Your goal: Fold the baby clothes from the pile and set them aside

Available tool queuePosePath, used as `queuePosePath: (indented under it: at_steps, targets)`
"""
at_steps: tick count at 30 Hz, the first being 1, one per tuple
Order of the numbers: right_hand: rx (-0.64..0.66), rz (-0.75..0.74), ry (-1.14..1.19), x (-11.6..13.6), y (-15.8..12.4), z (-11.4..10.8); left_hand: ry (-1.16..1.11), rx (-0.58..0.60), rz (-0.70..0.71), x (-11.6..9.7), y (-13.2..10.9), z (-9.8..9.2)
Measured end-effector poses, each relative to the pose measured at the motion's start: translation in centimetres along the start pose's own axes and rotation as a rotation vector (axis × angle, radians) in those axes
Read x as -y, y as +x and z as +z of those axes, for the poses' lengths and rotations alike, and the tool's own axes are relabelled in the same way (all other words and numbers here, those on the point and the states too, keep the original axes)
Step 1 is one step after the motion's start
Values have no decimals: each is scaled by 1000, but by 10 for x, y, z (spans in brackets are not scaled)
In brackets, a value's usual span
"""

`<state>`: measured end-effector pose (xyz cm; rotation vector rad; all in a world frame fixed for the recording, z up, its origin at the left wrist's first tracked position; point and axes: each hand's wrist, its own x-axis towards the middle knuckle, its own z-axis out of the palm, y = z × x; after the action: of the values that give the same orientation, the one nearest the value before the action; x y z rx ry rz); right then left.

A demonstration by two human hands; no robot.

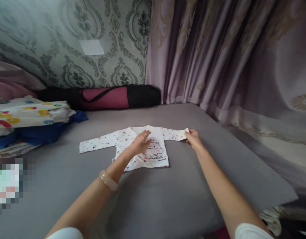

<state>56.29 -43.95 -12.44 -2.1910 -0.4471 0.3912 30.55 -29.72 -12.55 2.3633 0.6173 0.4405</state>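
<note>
A grey bed [167, 199] fills a room with patterned wallpaper [68, 33] and mauve curtains [217, 59].

The left hand [141, 142] lies palm down, fingers flat, slightly spread and holding nothing, on the chest of a white baby shirt [156, 159]. The right hand [194, 137] has its fingers closed in a pinch on the end of 1 sleeve [179, 133], which is stretched straight out from the shirt. The other sleeve extends well beyond the left fingers, on the side away from the right hand. A pale bangle [108, 181] sits on the left wrist.

The work looks like smoothing or folding. To do it well, the flat palm should probably pin the body while the sleeve is kept taut, so that no crease forms.

Far out past the left fingers sits a stack of bright folded cloth [25, 113]. Beyond both hands, a dark rolled bag [105, 97] lies against the wall.

The right fingertips are partly hidden by the hand. The words printed on the shirt are too small to read, and a pixelated patch [8, 182] hides the near corner.
</note>
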Motion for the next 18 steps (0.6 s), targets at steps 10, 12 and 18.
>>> queuePosePath:
  at_steps: [10, 12, 18]
  targets:
    - [251, -446, 149, 52, -65, 41, -1123, 37, -526, -59, 53, 17]
    - [417, -591, 66, 55, -86, 45, -1104, -42, -603, -56, 61, 24]
    - [229, -587, -282, 28, -109, 27, -1069, -156, -620, -35, 68, 20]
